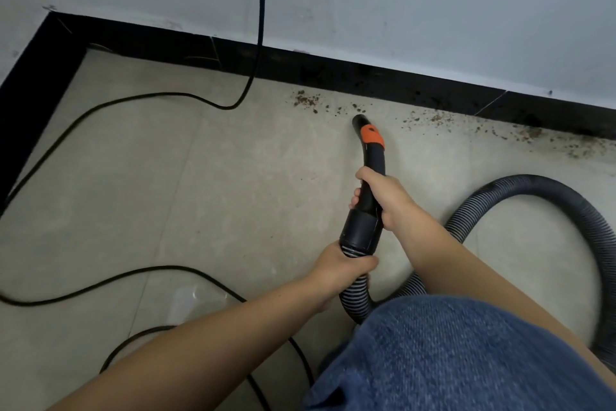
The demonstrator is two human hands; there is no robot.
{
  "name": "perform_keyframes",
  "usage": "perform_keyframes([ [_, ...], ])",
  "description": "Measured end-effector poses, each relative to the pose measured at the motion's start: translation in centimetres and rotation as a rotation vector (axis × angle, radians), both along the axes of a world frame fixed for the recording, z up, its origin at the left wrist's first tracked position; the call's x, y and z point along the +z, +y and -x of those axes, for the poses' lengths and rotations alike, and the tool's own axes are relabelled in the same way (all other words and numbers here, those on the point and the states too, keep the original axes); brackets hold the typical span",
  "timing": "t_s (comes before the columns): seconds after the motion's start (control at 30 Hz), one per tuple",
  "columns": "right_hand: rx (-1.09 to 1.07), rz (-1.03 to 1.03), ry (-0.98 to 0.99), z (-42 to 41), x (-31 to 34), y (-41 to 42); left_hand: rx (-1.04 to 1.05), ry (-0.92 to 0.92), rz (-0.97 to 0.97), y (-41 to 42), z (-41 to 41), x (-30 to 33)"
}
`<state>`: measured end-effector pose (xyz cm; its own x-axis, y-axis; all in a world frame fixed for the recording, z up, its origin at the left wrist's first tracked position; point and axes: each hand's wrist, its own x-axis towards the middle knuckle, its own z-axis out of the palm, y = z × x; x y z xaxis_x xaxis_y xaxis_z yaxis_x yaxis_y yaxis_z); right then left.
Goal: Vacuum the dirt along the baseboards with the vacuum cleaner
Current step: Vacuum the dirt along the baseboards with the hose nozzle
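A black vacuum nozzle [368, 157] with an orange tab points at the floor, its mouth a short way in front of the black baseboard [350, 74]. My right hand [383, 199] grips the nozzle's curved handle. My left hand [343, 269] is closed around the ribbed hose [355, 297] just below the black collar. Brown dirt crumbs [308, 99] lie left of the nozzle mouth by the baseboard, and more dirt [533, 135] spreads along it to the right. The hose [566, 200] loops away at the right. The vacuum's body is out of view.
A black power cord [256, 44] hangs down the white wall and snakes across the beige tile floor [166, 177] at the left and bottom. The room's corner is at the upper left. My knee in blue denim [466, 354] fills the lower right.
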<state>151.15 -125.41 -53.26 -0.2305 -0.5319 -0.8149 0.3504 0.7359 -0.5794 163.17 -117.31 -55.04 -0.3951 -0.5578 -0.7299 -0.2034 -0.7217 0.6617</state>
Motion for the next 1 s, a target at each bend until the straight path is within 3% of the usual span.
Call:
perform_keyframes([
  [0.83, -0.039, 0.037, 0.048, 1.8, 0.0, -2.9, 0.039, 0.034, -0.030, -3.3, 1.6, 0.9],
  [1.0, 0.090, 0.026, 0.044, 1.5, 0.7, -4.5, 0.088, 0.041, -0.043, -4.0, 1.8, 1.4],
])
